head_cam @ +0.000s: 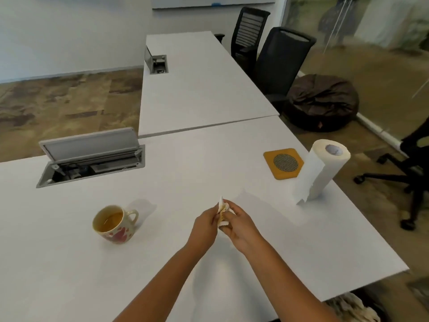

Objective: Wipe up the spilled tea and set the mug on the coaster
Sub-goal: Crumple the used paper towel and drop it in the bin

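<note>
From the head camera, both hands meet just above the worktop (232, 159) near centre; the left hand (204, 225) and right hand (239, 225) are pinched together on a small wad of paper towel (223, 211), stained tea-yellow, soft and soggy, likely to tear if wrung hard; no puddle shows on the surface that I can make out. The mug (115, 225) stands upright at nine o'clock from the hands, well apart from them, part full of tea; it is probably ceramic, fairly heavy, breakable and prone to slosh, so its handle (132, 216), pointing to two o'clock, looks the best hold. The coaster (283, 163) lies bare at one o'clock, just beside the upright towel roll (322, 169).
</note>
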A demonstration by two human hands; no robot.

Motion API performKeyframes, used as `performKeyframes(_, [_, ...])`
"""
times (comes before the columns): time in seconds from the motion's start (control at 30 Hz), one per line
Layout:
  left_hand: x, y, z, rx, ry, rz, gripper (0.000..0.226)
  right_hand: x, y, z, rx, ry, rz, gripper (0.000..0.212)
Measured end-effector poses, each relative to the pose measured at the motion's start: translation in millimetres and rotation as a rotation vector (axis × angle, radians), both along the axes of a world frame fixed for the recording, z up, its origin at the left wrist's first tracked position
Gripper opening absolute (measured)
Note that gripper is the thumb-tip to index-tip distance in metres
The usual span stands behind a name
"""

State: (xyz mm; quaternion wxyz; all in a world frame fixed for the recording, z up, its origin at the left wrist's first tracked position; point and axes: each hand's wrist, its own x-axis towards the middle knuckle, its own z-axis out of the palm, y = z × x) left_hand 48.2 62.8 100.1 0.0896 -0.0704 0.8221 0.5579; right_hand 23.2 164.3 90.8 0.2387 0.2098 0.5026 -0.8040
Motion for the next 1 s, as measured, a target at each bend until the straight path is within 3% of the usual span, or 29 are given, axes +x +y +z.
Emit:
performKeyframes(0.13, [-5, 45, 7, 0.028, 0.02, -0.16, 0.033, 1, 39, 8, 0.003, 0.003, -0.177, 0.03])
performKeyframes(0.27, [-16, 91, 4, -0.418, 0.163, -0.398, 0.04, 16, 93, 17, 0.017, -0.004, -0.347, 0.034])
performKeyframes(0.5, [2, 200, 8, -0.399, 0.359, -0.592, 0.038, 61, 184, 32, 0.175, 0.032, -0.758, 0.028])
performKeyframes(0.7, [35, 283, 37, -0.149, 0.548, -0.795, 0.031, 101, 242, 54, 0.588, 0.211, -1.026, 0.019])
performKeyframes(0.8, [49, 318, 53, 0.006, 0.63, -0.906, 0.028, 129, 268, 65, 0.67, 0.321, -1.141, 0.016])
performKeyframes(1.0, [66, 364, 67, 0.305, 0.509, -0.846, 0.027, 160, 311, 76, 0.841, 0.543, -1.233, 0.022])
